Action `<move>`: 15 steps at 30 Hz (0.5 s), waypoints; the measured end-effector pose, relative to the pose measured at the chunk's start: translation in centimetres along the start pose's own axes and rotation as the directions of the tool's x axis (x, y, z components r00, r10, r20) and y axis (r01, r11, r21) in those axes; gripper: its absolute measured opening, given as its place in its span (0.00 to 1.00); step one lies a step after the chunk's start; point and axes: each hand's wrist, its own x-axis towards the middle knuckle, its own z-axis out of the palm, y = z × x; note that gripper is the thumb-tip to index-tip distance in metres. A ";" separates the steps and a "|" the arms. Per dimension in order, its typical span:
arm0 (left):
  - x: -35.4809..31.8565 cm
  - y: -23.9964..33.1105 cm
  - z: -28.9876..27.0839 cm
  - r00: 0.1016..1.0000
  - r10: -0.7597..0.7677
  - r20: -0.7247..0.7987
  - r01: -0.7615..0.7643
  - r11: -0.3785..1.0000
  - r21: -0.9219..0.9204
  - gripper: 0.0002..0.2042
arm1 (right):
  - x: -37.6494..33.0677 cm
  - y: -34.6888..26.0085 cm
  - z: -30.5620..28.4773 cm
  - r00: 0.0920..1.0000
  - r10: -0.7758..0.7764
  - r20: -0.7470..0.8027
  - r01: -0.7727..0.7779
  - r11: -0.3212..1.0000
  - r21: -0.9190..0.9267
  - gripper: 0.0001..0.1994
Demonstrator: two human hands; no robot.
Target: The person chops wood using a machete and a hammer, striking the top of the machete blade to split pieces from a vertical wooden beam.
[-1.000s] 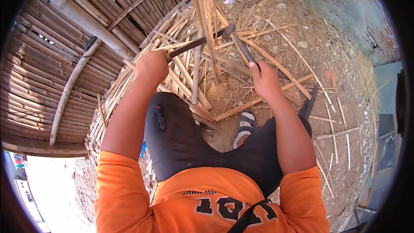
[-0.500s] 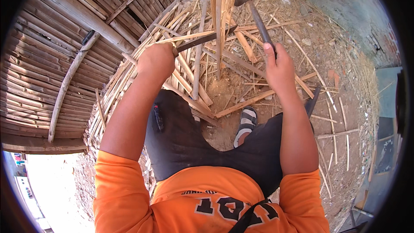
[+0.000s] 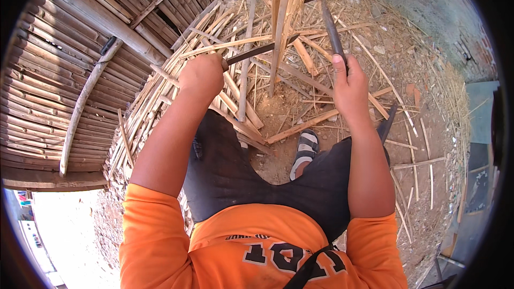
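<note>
My left hand [image 3: 201, 79] is closed around the handle of a long dark-bladed knife [image 3: 250, 53]. Its blade runs to the right into a split upright piece of wood [image 3: 296, 1], and part of it is hidden by the front split strip. The wood stands tilted, its top at the upper edge of the view. In my right hand [image 3: 350, 88] is a hammer [image 3: 332, 25], gripped by its dark handle with the thumb lying along it. The hammer's head is at the right side of the wood; I cannot tell whether they touch.
Split wood strips [image 3: 235, 108] lie heaped on the left and in front of my feet. More thin sticks [image 3: 415, 167] are scattered on the dirt at right. A slatted bamboo wall [image 3: 59, 96] rises on the left, a masonry wall [image 3: 439, 27] at far right. My sandalled foot [image 3: 305, 152] is below the wood.
The upright wood has leaned to the right at its top. My left hand has moved slightly right with the knife, and the hammer has shifted a little right with my right hand.
</note>
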 end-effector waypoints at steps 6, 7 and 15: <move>1.2 0.1 0.4 0.998 -0.059 0.003 0.059 0.998 0.010 0.12 | -0.4 3.9 1.2 0.947 0.081 0.310 0.043 0.927 -0.374 0.21; 1.6 -0.4 0.6 0.999 -0.049 -0.020 0.049 0.999 -0.007 0.12 | -0.4 4.7 1.8 0.930 0.108 0.352 0.048 0.912 -0.408 0.22; 1.1 -1.3 0.7 0.999 -0.039 0.035 0.040 0.999 -0.030 0.11 | 1.1 0.0 -1.1 0.997 0.048 0.061 -0.037 0.986 -0.164 0.21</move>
